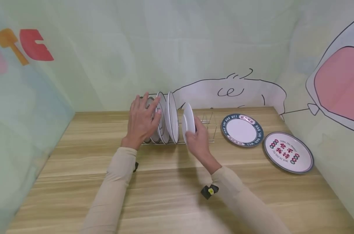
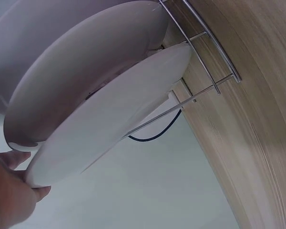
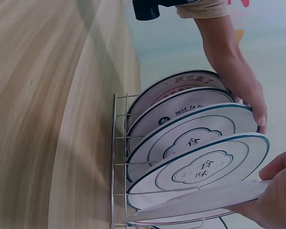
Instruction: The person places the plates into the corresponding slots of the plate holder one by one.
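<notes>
A wire dish rack (image 3: 113,167) holds several white plates standing on edge, some with teal or dark rims and printed characters. My left hand (image 1: 142,120) lies over the plates at the rack's left, its fingers spread and touching their upper rims. In the left wrist view, its fingertips reach in among the rims. With thumb and fingers, my right hand (image 1: 198,138) pinches the near edge of a white plate (image 1: 187,120) to the right of the row. The right wrist view shows this plate (image 3: 200,202) nearly edge-on, its lower edge at the rack wires.
Two plates lie flat on the wooden table (image 1: 165,195) to the right: a blue-rimmed plate (image 1: 242,130) and a plate with red characters (image 1: 288,152). A printed cloth wall (image 1: 130,48) stands behind the rack and along the sides.
</notes>
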A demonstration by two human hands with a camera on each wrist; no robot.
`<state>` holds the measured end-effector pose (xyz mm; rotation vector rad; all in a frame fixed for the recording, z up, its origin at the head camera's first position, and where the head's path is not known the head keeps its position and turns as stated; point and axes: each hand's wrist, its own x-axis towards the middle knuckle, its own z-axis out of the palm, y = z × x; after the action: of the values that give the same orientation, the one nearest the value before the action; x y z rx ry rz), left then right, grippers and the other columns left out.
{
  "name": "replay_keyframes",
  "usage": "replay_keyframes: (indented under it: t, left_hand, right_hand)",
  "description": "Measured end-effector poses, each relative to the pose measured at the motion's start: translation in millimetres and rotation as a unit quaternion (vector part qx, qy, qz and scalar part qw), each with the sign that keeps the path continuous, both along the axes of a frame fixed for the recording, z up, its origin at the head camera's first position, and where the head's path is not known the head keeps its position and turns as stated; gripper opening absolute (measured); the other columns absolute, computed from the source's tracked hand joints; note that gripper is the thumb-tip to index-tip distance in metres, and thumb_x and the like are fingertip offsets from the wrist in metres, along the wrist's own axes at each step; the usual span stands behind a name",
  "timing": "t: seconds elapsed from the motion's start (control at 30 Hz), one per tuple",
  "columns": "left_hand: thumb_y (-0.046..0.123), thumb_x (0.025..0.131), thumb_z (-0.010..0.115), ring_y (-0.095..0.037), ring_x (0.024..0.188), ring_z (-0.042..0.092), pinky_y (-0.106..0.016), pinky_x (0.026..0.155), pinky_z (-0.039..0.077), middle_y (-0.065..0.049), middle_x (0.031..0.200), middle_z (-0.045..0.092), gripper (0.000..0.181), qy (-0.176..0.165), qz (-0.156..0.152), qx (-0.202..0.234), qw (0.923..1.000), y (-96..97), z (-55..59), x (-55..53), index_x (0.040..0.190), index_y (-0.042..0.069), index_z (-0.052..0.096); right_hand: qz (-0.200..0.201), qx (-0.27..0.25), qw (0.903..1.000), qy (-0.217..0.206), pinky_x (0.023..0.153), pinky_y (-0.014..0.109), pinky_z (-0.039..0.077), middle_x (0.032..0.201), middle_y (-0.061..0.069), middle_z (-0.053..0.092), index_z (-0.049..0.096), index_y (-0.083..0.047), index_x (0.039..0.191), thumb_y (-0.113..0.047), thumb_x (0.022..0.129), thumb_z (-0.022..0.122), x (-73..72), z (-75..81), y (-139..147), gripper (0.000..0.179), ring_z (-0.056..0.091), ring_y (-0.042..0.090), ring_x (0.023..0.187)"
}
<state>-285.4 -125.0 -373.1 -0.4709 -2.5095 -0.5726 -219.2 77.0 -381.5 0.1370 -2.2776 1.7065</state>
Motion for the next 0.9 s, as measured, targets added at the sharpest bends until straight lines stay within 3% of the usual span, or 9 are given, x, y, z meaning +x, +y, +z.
replay_keyframes:
  t: [0.13,0.33,0.57,0.9]
  left_hand:
    - [0.037,0.101,0.040,-0.055,0.146,0.025,-0.062,0.121,0.019,-0.025,0.157,0.036,0.051,0.002,-0.001,0.002,1.0000,-0.5,0.3,0.4,0.148,0.020,0.049]
    - [0.037,0.101,0.040,-0.055,0.146,0.026,-0.063,0.120,0.021,-0.026,0.156,0.037,0.051,0.011,-0.002,0.000,0.9999,-0.9,0.2,-0.4,0.147,0.019,0.050]
    - [0.038,0.101,0.038,-0.054,0.147,0.023,-0.061,0.121,0.019,-0.025,0.158,0.035,0.051,0.001,-0.003,-0.001,1.0000,-0.8,2.0,1.1,0.148,0.020,0.049]
    - [0.038,0.101,0.039,-0.053,0.148,0.023,-0.060,0.122,0.019,-0.023,0.159,0.034,0.052,-0.007,0.003,-0.004,1.0000,-1.8,1.8,1.4,0.149,0.020,0.048]
  right_hand:
    - [-0.004,0.004,0.9999,0.012,0.087,0.056,0.057,0.134,0.029,0.059,0.050,-0.002,0.144,0.014,0.078,0.047,-6.6,-0.8,-9,0.068,0.061,0.046,0.115]
    - [-0.017,0.018,0.9983,0.053,0.086,0.054,0.057,0.122,0.028,0.064,0.054,0.002,0.138,0.015,0.077,0.045,-16.0,-3.5,-16,0.063,0.063,0.040,0.104]
    - [-0.016,0.019,0.9986,0.047,0.093,0.053,0.055,0.132,0.026,0.061,0.051,0.001,0.140,0.017,0.078,0.044,-26.4,-3.1,-21,0.065,0.062,0.042,0.115]
    - [-0.013,0.019,0.9995,0.022,0.093,0.052,0.056,0.133,0.027,0.060,0.048,-0.003,0.145,0.017,0.080,0.044,-38.9,-4.4,-23,0.068,0.062,0.043,0.114]
